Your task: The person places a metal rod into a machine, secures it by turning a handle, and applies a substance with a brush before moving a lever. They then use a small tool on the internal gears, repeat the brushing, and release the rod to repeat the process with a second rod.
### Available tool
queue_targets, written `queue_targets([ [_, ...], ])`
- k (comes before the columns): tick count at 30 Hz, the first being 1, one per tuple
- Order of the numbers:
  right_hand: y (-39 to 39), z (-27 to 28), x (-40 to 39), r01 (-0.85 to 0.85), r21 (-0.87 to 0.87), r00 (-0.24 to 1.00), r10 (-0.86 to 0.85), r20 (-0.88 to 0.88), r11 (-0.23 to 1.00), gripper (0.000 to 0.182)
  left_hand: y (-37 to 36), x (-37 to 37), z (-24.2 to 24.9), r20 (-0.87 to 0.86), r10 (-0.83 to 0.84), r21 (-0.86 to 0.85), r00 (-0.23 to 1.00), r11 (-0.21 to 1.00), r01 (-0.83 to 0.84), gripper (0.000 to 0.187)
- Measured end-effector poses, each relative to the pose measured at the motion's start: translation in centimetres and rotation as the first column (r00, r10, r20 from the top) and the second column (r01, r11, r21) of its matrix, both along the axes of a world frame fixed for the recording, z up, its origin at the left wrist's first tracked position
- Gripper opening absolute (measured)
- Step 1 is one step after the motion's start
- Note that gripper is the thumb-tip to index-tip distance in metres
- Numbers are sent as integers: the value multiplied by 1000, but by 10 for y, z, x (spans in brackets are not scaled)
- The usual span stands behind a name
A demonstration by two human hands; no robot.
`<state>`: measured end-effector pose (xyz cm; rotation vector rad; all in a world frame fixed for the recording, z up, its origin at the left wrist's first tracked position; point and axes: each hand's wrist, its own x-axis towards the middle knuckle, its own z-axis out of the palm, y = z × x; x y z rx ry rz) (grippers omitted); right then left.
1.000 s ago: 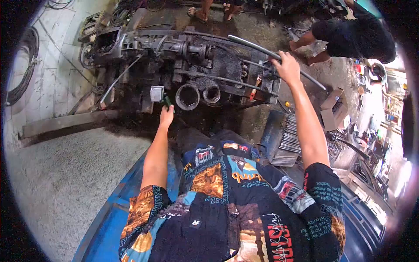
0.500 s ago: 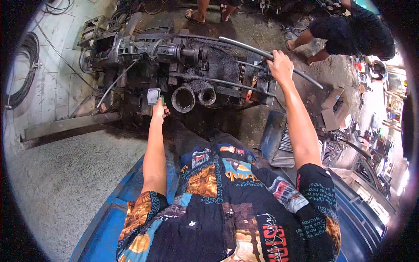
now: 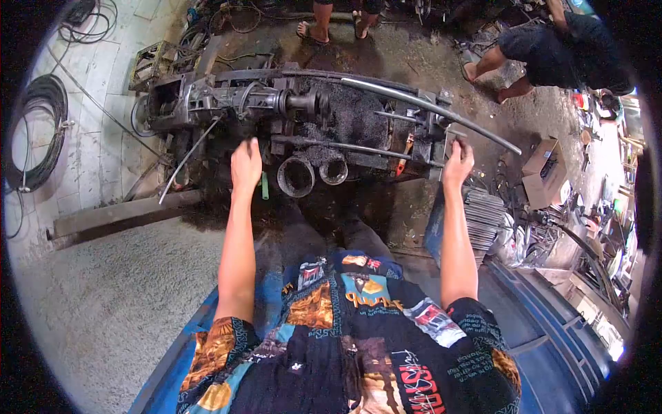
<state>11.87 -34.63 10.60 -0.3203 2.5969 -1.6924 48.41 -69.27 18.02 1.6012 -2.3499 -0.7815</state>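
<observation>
Your right hand [image 3: 458, 164] is beside the machine's end, its fingers bent; whether they grip anything there cannot be told. The long metal bar [image 3: 431, 107], smooth, grey and cylindrical, lies slanted across the machine [image 3: 265, 100], forward of those fingers and apart from them. Your left hand [image 3: 246, 165] is over the near edge, fingers close together; their grip is hidden. The green handle [image 3: 265, 186] shows just to the right of that hand; contact cannot be confirmed. Dark, granular shavings [image 3: 338, 110] coat the machine's middle. Two round, open-mouthed metal cylinders, one large [image 3: 296, 176] and one small [image 3: 334, 170], sit between your hands.
</observation>
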Motion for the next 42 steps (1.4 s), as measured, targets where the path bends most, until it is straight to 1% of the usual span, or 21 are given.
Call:
queue_targets([
  [1,-4,-8,-10,12,7,1000,-12,7,1000,25,-14,-19,2,-80,-48,-26,996,999,46,37],
  [3,-14,-24,-36,163,-366,951,-47,306,916,26,-39,-56,-1,-250,-135,-125,959,986,106,34],
  [5,-19,-53,-66,149,-545,951,32,309,825,28,-67,-86,-19,-297,-286,-280,911,938,203,31],
  [6,-27,-55,-75,142,-558,952,41,302,817,31,-80,-98,-32,-291,-302,-271,908,936,224,30],
  [7,-34,-55,-82,145,-549,953,34,302,823,31,-92,-108,-41,-284,-317,-266,905,933,243,30],
  [9,-46,-45,-95,-76,-532,904,283,320,843,34,-96,-124,-53,-316,-331,-239,889,935,263,29],
  [10,-55,-26,-87,-186,-367,929,285,237,912,37,-97,-130,-58,-345,-345,-223,873,934,280,29],
  [13,-58,-34,-95,-219,-436,844,394,364,873,37,-98,-140,-67,-357,-382,-225,853,921,318,29],
  [15,-59,-34,-89,-217,-393,851,371,373,894,38,-99,-142,-76,-356,-349,-197,867,935,296,30],
  [18,-71,-14,-78,-185,-450,788,406,463,873,39,-103,-148,-89,-423,-246,-94,872,969,227,32],
  [20,-83,5,-64,-113,-478,761,386,522,871,41,-101,-153,-96,-538,-179,-54,823,983,178,34],
  [21,-86,4,-63,-112,-476,755,386,529,872,41,-101,-153,-98,-533,-175,-50,828,983,175,34],
  [23,-90,-3,-65,-129,-443,692,401,601,887,35,-103,-153,-100,-636,-166,-48,753,983,176,35],
  [25,-93,-13,-68,-171,-437,721,414,555,883,34,-109,-156,-100,-703,-99,38,704,983,177,37],
  [27,-97,-17,-66,-263,-416,758,453,470,871,32,-112,-156,-101,-679,-94,95,728,972,214,38],
  [31,-112,-16,-52,-121,-431,741,370,560,894,32,-108,-158,-104,-699,-42,94,714,984,150,39],
  [33,-120,-10,-48,-139,-404,755,361,548,904,32,-108,-159,-103,-654,-160,-66,739,986,155,40],
  [34,-123,-4,-45,-144,-421,737,381,559,896,33,-108,-160,-101,-634,-159,-75,757,987,145,40],
  [38,-129,-17,-43,-174,-434,727,413,549,884,36,-107,-163,-100,-680,-108,-27,725,992,122,41],
  [40,-134,-16,-38,-193,-393,729,400,556,899,39,-107,-162,-102,-739,-25,45,673,995,86,42],
  [42,-137,-11,-31,-179,-445,693,433,576,877,39,-106,-160,-99,-695,-57,8,717,996,86,43],
])
